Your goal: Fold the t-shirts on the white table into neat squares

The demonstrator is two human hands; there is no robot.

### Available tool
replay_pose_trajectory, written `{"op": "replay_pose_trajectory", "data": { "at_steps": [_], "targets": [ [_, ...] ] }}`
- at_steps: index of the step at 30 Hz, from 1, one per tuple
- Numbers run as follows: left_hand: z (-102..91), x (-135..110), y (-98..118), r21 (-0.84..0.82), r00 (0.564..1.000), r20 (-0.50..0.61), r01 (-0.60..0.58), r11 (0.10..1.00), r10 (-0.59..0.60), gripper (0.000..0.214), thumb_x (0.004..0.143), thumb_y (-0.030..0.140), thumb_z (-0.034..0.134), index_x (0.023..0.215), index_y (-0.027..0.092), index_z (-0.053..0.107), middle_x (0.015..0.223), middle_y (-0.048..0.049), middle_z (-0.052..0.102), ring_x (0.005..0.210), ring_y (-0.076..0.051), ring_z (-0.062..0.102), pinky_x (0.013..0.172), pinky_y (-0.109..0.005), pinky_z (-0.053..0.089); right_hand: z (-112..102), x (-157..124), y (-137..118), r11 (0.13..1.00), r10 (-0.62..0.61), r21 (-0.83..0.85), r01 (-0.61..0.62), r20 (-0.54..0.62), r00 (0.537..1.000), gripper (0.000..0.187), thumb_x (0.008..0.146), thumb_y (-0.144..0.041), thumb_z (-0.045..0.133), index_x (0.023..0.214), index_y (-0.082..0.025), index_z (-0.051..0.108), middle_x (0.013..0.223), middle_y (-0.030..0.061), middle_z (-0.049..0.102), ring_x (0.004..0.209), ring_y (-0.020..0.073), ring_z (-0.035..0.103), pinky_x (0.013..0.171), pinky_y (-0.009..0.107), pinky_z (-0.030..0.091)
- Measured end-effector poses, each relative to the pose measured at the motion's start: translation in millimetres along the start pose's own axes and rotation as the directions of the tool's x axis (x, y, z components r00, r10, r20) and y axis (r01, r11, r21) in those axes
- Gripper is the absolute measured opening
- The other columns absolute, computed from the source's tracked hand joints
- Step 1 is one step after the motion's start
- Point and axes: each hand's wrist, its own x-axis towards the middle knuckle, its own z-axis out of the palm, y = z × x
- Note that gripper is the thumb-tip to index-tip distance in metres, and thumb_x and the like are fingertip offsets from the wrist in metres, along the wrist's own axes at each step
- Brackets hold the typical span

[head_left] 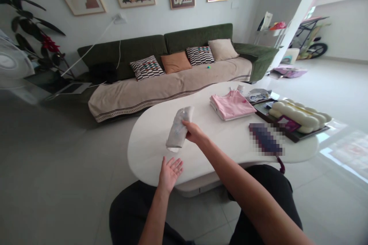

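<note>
A pale grey, softly folded cloth bundle point(178, 132) is grasped by its right side in the right hand point(193, 132). It is held over the left part of the smooth white, round-cornered table point(148, 134); whether the tabletop is touched by it cannot be told. The left hand point(169, 175) is released, palm turned up and fingers spread, near the bundle's lower end, and nothing is gripped by it. Farther right, a neatly folded pink garment stack point(232, 105) is laid near a dark rectangular tray point(295, 137), on which a cream, bubble-shaped object point(300, 115) is set.
</note>
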Motion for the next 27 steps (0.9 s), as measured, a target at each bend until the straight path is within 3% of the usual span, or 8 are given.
{"op": "replay_pose_trajectory", "data": {
  "at_steps": [3, 6, 10, 14, 17, 21, 24, 27],
  "targets": [
    [3.6, 3.7, -1.9, -0.070, 0.996, 0.086, 0.036, 0.997, -0.030, 0.057, 0.083, 0.058, 0.030, 0.118, 0.015, 0.044, 0.117, -0.0166, 0.054, 0.101, -0.022, 0.057, 0.083, -0.038, 0.046, -4.5, -11.4, 7.8, 0.990, -0.060, 0.124, 0.067, -0.062, 0.996, 0.036, 0.084, -0.044, 0.037, 0.106, -0.017, 0.046, 0.096, 0.0089, 0.063, 0.082, 0.0182, 0.061, 0.065, 0.030, 0.051],
    [-0.1, 9.3, -10.2, -0.094, 0.996, 0.066, 0.064, 0.994, -0.058, 0.057, 0.082, 0.059, 0.030, 0.116, 0.016, 0.046, 0.114, -0.0152, 0.055, 0.094, -0.022, 0.060, 0.078, -0.036, 0.047, -24.0, -52.4, 52.1, 0.978, -0.048, 0.192, 0.078, -0.157, 0.986, 0.041, 0.080, -0.048, 0.038, 0.109, -0.018, 0.045, 0.107, 0.0105, 0.060, 0.092, 0.0207, 0.059, 0.067, 0.031, 0.050],
    [-4.0, 12.0, -22.5, -0.039, 0.997, 0.054, 0.058, 0.998, -0.055, 0.042, 0.084, 0.048, 0.037, 0.114, 0.020, 0.049, 0.110, -0.0091, 0.058, 0.078, -0.016, 0.062, 0.067, -0.030, 0.048, -60.0, -126.8, 121.7, 0.970, 0.219, 0.145, -0.194, -0.185, 0.958, 0.035, 0.077, -0.044, 0.042, 0.103, -0.021, 0.047, 0.105, 0.0107, 0.062, 0.092, 0.0211, 0.061, 0.071, 0.033, 0.049],
    [-1.8, 10.7, -25.5, 0.066, 0.999, 0.023, 0.038, 0.997, -0.039, 0.028, 0.084, 0.032, 0.046, 0.109, 0.021, 0.051, 0.107, -0.0063, 0.060, 0.076, -0.013, 0.062, 0.065, -0.026, 0.048, -102.7, -167.3, 131.5, 0.960, 0.268, -0.035, -0.276, -0.149, 0.952, 0.035, 0.075, -0.045, 0.048, 0.097, -0.018, 0.051, 0.089, 0.0098, 0.065, 0.081, 0.0215, 0.065, 0.069, 0.032, 0.047],
    [1.7, 10.9, -26.2, 0.187, 1.000, 0.001, -0.003, 0.982, 0.003, 0.029, 0.080, 0.026, 0.052, 0.109, 0.021, 0.051, 0.103, -0.0066, 0.062, 0.078, -0.015, 0.063, 0.061, -0.024, 0.047, -135.0, -158.4, 106.3, 0.924, 0.030, -0.363, -0.121, -0.248, 0.968, 0.033, 0.074, -0.045, 0.048, 0.091, -0.017, 0.055, 0.084, 0.0086, 0.065, 0.078, 0.0216, 0.063, 0.070, 0.033, 0.046],
    [8.5, 9.3, -28.2, 0.342, 0.999, 0.008, -0.053, 0.938, 0.053, 0.044, 0.074, 0.024, 0.060, 0.116, 0.021, 0.047, 0.097, -0.0068, 0.065, 0.079, -0.018, 0.064, 0.060, -0.024, 0.048, -157.6, -121.6, 80.8, 0.652, -0.301, -0.756, -0.064, -0.336, 0.893, 0.033, 0.076, -0.042, 0.046, 0.095, -0.016, 0.055, 0.096, 0.0111, 0.061, 0.087, 0.0217, 0.059, 0.078, 0.033, 0.042],
    [14.4, 5.9, -27.2, 0.414, 0.999, 0.006, -0.033, 0.910, 0.033, 0.057, 0.070, 0.024, 0.065, 0.123, 0.021, 0.042, 0.096, -0.0070, 0.066, 0.083, -0.020, 0.064, 0.066, -0.027, 0.049, -154.0, -97.9, 79.4, 0.524, -0.209, -0.834, -0.175, -0.325, 0.922, 0.038, 0.074, -0.040, 0.051, 0.101, -0.013, 0.052, 0.091, 0.0118, 0.061, 0.084, 0.0218, 0.059, 0.074, 0.032, 0.041],
    [18.1, 3.1, -23.2, 0.423, 1.000, 0.004, 0.013, 0.906, -0.016, 0.066, 0.068, 0.022, 0.067, 0.127, 0.023, 0.038, 0.102, -0.0077, 0.065, 0.089, -0.021, 0.063, 0.073, -0.029, 0.048, -146.3, -84.8, 80.7, 0.513, -0.010, -0.821, -0.252, -0.299, 0.954, 0.034, 0.069, -0.034, 0.057, 0.095, -0.012, 0.054, 0.080, 0.0090, 0.061, 0.079, 0.0217, 0.058, 0.066, 0.028, 0.040]
  ]
}}
